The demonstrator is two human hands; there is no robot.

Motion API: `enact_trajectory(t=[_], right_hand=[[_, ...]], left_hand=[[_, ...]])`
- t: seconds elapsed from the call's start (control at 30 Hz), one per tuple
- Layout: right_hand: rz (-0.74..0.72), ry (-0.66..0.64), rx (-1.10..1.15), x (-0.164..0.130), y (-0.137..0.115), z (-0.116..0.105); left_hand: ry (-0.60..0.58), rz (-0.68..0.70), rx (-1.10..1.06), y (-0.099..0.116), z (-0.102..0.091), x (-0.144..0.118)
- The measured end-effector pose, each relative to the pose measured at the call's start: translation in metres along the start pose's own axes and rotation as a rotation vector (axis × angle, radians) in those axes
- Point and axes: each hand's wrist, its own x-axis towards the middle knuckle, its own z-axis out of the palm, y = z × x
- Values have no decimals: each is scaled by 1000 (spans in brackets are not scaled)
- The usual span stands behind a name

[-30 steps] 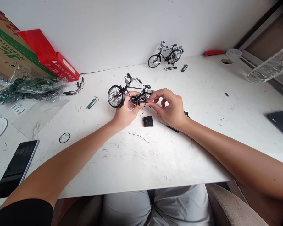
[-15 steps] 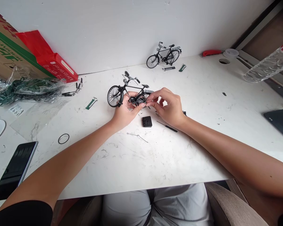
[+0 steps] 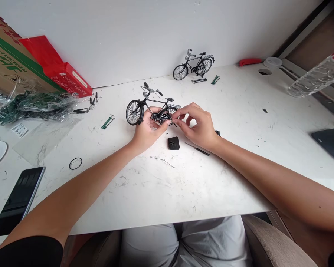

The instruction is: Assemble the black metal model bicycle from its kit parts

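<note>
A small black model bicycle (image 3: pixel 153 105) with grey handlebars is held up over the table, its front wheel pointing left. My left hand (image 3: pixel 147 129) grips it from below, around the lower frame and rear wheel. At the rear wheel's hub, the thumb and forefinger of my right hand (image 3: pixel 197 124) are pinched together; whatever lies between those fingertips is too small to make out. Below the hands lies a black square case (image 3: pixel 173 143). A thin screwdriver (image 3: pixel 197 149) rests to its right, and a thin metal rod piece (image 3: pixel 163 160) lies nearer me.
Another model bicycle (image 3: pixel 194 66) stands by the wall. Green sprue pieces (image 3: pixel 108 122), a black ring (image 3: pixel 75 163) and a phone (image 3: pixel 16 200) lie leftward. Bagged parts (image 3: pixel 36 104) and a red box (image 3: pixel 69 79) are at back left; a plastic bottle (image 3: pixel 313 78) is at right.
The held model bicycle has shifted slightly up and left and tilted a little. My right fingertips stay at its rear hub, and my left hand keeps its hold.
</note>
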Motion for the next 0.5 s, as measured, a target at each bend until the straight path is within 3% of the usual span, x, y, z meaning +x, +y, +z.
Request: enact_trajectory(t=[0.5], right_hand=[[36, -27, 32, 1, -1, -1]], left_hand=[[17, -38, -26, 1, 1, 1]])
